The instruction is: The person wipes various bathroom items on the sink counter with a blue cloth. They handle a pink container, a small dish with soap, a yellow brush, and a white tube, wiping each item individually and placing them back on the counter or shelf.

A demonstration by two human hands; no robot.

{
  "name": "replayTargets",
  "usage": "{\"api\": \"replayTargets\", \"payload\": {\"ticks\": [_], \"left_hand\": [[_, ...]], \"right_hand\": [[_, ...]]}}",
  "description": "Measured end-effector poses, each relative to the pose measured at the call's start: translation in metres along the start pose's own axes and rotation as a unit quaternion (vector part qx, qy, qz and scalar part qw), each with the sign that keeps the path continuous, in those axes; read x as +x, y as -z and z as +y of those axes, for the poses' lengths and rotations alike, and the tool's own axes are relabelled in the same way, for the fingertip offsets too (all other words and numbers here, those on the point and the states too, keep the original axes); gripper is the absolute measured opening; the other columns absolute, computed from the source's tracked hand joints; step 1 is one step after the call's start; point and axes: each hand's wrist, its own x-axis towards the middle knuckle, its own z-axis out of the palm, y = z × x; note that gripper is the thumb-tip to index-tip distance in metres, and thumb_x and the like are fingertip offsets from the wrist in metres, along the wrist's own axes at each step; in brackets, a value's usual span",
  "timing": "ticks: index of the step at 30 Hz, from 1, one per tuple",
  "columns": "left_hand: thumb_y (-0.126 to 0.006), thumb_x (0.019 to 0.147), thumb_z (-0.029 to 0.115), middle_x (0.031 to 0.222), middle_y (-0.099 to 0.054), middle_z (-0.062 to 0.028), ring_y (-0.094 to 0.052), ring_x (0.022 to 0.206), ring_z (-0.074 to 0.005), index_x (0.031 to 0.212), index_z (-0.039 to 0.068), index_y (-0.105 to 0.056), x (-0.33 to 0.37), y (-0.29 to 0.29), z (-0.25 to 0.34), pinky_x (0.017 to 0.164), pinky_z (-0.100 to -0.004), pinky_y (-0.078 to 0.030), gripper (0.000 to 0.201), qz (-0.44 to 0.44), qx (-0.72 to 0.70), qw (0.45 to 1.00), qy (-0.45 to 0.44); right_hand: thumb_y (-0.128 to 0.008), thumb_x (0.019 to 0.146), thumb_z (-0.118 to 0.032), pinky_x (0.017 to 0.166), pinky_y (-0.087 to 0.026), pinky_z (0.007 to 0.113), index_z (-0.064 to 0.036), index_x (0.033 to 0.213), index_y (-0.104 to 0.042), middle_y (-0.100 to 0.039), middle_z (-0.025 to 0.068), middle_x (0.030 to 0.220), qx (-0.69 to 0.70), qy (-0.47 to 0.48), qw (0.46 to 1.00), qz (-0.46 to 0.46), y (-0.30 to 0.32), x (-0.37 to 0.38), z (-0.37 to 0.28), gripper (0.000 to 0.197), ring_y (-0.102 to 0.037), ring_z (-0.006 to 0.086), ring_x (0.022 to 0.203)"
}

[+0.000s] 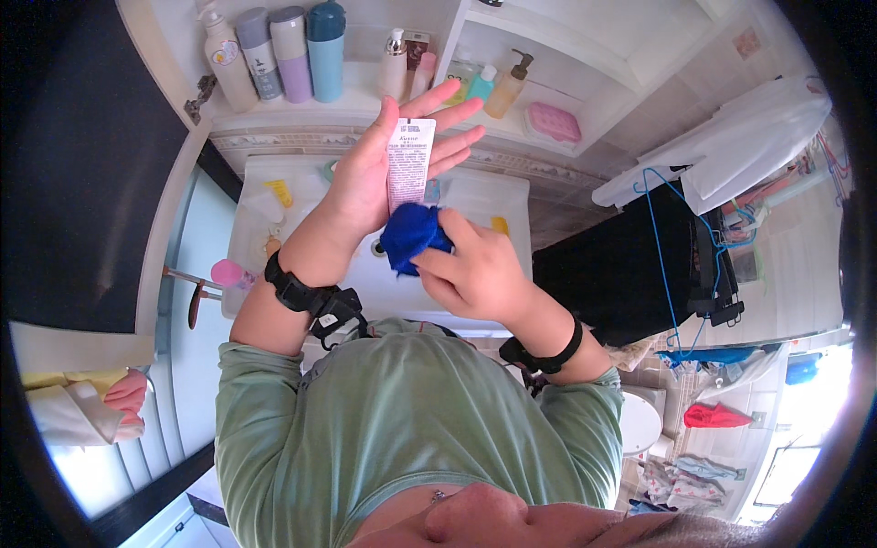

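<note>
A white squeeze tube (410, 163) with small dark print lies along the palm of my left hand (362, 173). The fingers of that hand are spread and the thumb is raised beside the tube. My right hand (480, 267) pinches a bunched blue cloth (414, 239), which touches the lower end of the tube and covers it. Both hands are above a white washbasin (498, 196), and its drain (378, 247) shows just left of the cloth.
Several bottles, among them a blue flask (326, 55) and an amber pump bottle (508, 87), line the shelf behind the basin, with a pink soap box (553, 122) at the right. Yellow tubes (280, 193) and a pink cup (230, 273) are on the basin. Blue hangers (665, 265) and clothes hang at right.
</note>
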Motion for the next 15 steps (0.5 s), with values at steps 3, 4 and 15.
{"api": "replayTargets", "payload": {"ticks": [3, 4, 15], "left_hand": [[-0.027, 0.105, 0.061, 0.158, -0.038, -0.0211, -0.039, 0.144, -0.0413, 0.159, 0.007, -0.027, -0.001, 0.005, 0.001, 0.121, -0.0499, -0.03, 0.076, 0.005, -0.011, 1.0, 0.006], [-0.027, 0.106, 0.061, 0.158, -0.038, -0.0208, -0.04, 0.144, -0.0407, 0.159, 0.007, -0.027, -0.002, 0.008, 0.0, 0.121, -0.0499, -0.031, 0.076, 0.011, -0.009, 1.0, 0.005], [-0.029, 0.108, 0.052, 0.16, -0.036, -0.0178, -0.034, 0.149, -0.0313, 0.157, 0.004, -0.032, 0.003, 0.004, -0.011, 0.123, -0.0448, -0.026, 0.068, 0.052, -0.041, 0.998, -0.011]], "right_hand": [[-0.073, 0.068, -0.014, 0.048, -0.047, 0.037, -0.0169, 0.087, -0.071, -0.052, 0.0103, 0.087, 0.033, 0.021, 0.999, 0.0, 0.003, -0.008, 0.006, 0.02, -0.059, 0.0254, 0.056], [-0.073, 0.069, -0.014, 0.047, -0.048, 0.038, -0.0169, 0.086, -0.071, -0.054, 0.0101, 0.087, 0.028, 0.007, 1.0, 0.002, 0.009, -0.009, 0.007, 0.017, -0.06, 0.0273, 0.055], [-0.075, 0.076, -0.017, 0.053, -0.051, 0.041, -0.0179, 0.102, -0.071, -0.054, 0.0133, 0.095, -0.025, -0.085, 0.993, 0.078, -0.004, 0.027, 0.02, 0.027, -0.064, 0.0306, 0.064]]}}
